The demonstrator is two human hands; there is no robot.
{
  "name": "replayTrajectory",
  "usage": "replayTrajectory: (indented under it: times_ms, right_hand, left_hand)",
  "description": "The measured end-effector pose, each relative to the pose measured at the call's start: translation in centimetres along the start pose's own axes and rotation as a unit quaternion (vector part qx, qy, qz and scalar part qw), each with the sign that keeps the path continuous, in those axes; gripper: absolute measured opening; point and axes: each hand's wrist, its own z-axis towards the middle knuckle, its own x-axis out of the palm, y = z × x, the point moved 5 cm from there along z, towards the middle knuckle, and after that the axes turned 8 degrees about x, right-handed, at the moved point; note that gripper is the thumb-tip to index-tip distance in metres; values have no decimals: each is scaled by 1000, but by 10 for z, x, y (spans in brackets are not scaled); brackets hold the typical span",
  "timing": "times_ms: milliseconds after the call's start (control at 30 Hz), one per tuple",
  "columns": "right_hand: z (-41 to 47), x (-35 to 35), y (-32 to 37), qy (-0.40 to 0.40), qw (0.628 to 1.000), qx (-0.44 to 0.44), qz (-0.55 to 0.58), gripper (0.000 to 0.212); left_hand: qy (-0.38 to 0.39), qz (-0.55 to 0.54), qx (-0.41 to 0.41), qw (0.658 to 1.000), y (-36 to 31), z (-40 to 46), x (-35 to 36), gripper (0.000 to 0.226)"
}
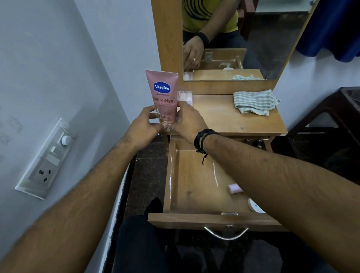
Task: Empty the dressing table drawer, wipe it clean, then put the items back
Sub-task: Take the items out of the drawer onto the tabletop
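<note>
The wooden dressing table point(236, 120) stands against the wall with its tall mirror point(242, 28) above. Below the tabletop the drawer point(193, 177) is pulled right out, its metal handle point(226, 234) facing the seated person. Most of the drawer floor is bare wood; near its front right corner lie a small pink tube point(234, 188) and a white round jar point(255, 208), both partly hidden under the right forearm. On the tabletop, toward the back right, sits a crumpled striped cloth point(255, 102). At the back left corner of the top, the person holds a pink lotion tube point(164, 93) upright, cap down. The left hand point(142, 128) curls round its lower left side and the right hand point(186, 121), with black bands at the wrist, pinches the lower right side; the fingertips of both meet near the cap. Just behind the right hand stands a small clear packet point(185, 97) with white contents, touching the mirror frame.
</note>
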Motion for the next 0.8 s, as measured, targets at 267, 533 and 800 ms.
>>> replayTrajectory:
  times_ms: [267, 533, 800]
  right_hand:
    - [-35, -26, -18, -3, 999, 37, 11, 72]
    - [-98, -55, -97, 107, 982, 83, -132, 18]
    - [-127, -71, -143, 139, 939, 86, -302, 37]
  left_hand:
    - [-37, 61, 5, 997, -2, -31, 4, 33]
    - [175, 180, 101, 963, -44, -56, 100, 7]
    - [281, 233, 90, 926, -43, -74, 198, 21]
